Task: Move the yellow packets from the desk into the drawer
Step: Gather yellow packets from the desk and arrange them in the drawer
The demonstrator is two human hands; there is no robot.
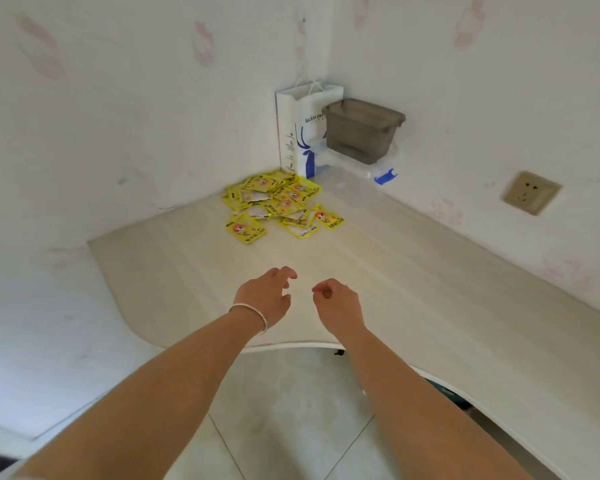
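1. Hands reach out side by side over the near part of the tabletop (413, 271), both bare arms stretched forward from the front edge.
2. The left hand (265, 296) holds nothing; its fingers are loosely curled and spread, and a silver bracelet (252, 315) sits at the wrist.
3. The right hand (336, 303) is empty as well, fingers curled loosely inward, close beside the left without touching it.
4. The yellow packets (281, 202) lie in a loose, overlapping heap near the far corner of the tabletop, well apart from both hands.
5. Just behind the heap a white paper bag (298, 133) with blue print stands upright against the wall.
6. Beside the bag a grey translucent box (361, 129) rests on a clear container.
7. A wall socket (531, 192) is set in the right-hand wall.
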